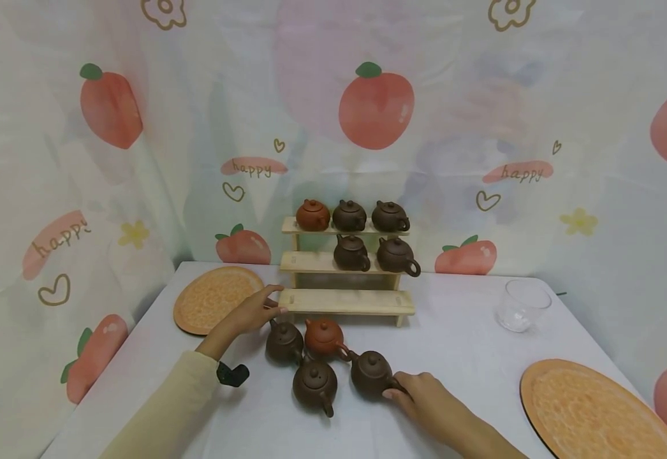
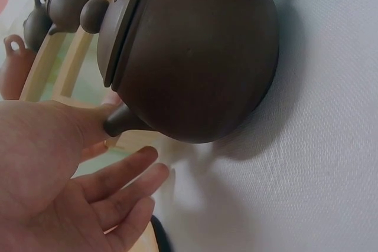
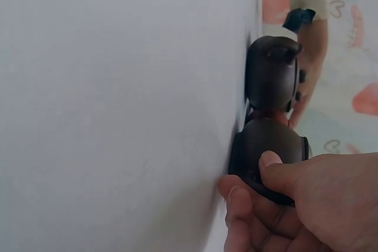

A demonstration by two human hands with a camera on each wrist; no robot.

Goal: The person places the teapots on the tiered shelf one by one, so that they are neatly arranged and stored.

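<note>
right hand (image 1: 425, 398) pinches the handle of the dark teapot (image 1: 371, 373) at the right of the table cluster, thumb (image 3: 277, 172) curled on it (the handle itself is hidden under the fingers). left hand (image 1: 253, 311) lies with fingers straight by the wooden rack (image 1: 346, 301), beside another dark teapot (image 1: 284, 341); whether it touches that spout (image 2: 121, 123) is hard to tell.

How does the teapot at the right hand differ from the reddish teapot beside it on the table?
The dark brown teapot sits nearer the person, and the right hand grips it at the handle side. The reddish teapot is orange-red, lies closer to the wooden rack, and no hand touches it. Both are small, round, lidded with a knob, and stand upright on the white table.
</note>
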